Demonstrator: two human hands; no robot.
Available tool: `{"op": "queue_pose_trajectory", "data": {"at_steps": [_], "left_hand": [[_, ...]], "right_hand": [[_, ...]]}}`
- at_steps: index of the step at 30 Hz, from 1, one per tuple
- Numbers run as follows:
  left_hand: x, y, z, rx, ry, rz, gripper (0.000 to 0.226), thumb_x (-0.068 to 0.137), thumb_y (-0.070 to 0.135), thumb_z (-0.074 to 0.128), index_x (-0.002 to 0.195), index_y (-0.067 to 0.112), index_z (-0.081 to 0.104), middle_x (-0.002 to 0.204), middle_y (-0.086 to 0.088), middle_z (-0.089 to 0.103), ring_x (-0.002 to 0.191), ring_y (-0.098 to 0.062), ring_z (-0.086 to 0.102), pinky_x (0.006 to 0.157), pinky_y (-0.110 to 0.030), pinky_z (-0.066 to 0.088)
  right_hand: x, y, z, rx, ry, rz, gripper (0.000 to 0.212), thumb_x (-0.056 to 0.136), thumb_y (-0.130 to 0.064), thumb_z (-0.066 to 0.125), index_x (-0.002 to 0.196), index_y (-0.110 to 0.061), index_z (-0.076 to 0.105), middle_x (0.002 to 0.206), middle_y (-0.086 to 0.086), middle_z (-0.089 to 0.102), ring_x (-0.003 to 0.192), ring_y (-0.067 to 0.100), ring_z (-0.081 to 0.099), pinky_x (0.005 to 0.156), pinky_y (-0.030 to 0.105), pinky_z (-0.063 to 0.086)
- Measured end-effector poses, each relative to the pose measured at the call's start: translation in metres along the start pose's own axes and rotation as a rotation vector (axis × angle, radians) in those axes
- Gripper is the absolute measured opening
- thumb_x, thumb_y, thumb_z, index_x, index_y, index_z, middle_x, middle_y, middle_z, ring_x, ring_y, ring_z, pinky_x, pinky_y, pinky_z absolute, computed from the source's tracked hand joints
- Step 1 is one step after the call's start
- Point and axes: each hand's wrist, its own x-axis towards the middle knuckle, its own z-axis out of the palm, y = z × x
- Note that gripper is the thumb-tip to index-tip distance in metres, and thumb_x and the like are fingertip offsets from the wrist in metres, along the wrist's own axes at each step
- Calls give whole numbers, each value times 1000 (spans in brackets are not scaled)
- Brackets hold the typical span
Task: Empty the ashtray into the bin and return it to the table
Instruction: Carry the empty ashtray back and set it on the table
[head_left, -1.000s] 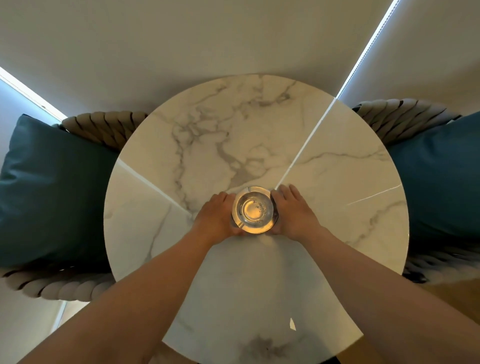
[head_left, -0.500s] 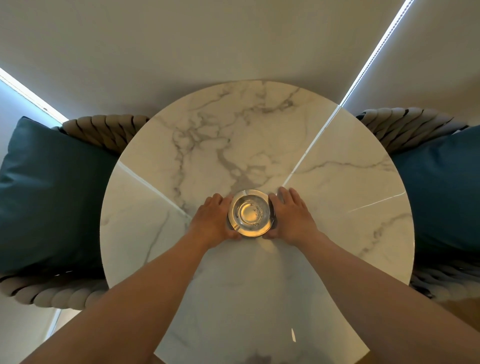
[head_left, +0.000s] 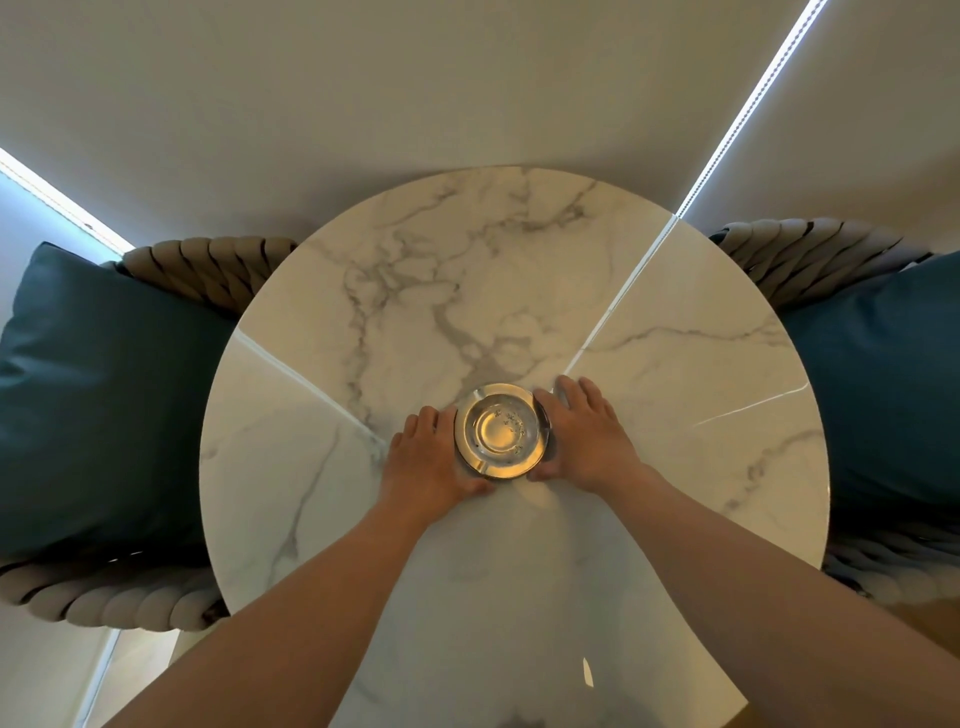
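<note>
A round clear glass ashtray (head_left: 502, 431) sits near the middle of a round white marble table (head_left: 675, 415). A few small dark specks lie in its bowl. My left hand (head_left: 428, 457) cups its left side, thumb at the near rim. My right hand (head_left: 584, 434) cups its right side, fingers along the far rim and thumb at the near edge. Both hands touch the ashtray, which rests on the tabletop. No bin is in view.
Two chairs with woven grey frames and dark teal cushions flank the table, one at the left (head_left: 104, 395) and one at the right (head_left: 883, 384). Behind the table hang beige blinds (head_left: 415, 93) with bright light gaps.
The view has shifted slightly, so table and hands sit a little lower in the frame. Both hands stay on the ashtray's sides; the ashtray has not visibly left the table.
</note>
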Motion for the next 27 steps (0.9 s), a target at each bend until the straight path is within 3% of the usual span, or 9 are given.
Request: {"op": "queue_pose_trajectory", "data": {"at_steps": [13,27], "left_hand": [[16,3,-11,16,-10,63,94,53,70,73,129,22,43,114,-1,47,105,-23,45,88,-35,41],[24,1,-11,-17,-4,62,93,45,75,68,120,24,46,108,2,47,99,-20,45,83,-33,41]], "right_hand": [[5,2,-3,-10,22,4,109,56,-58,84,145,-24,33,156,7,22,147,36,13,118,45,23],[13,2,-7,7,1,-6,110,55,-61,84,145,-25,32,158,8,20,148,37,11,119,47,21]]}}
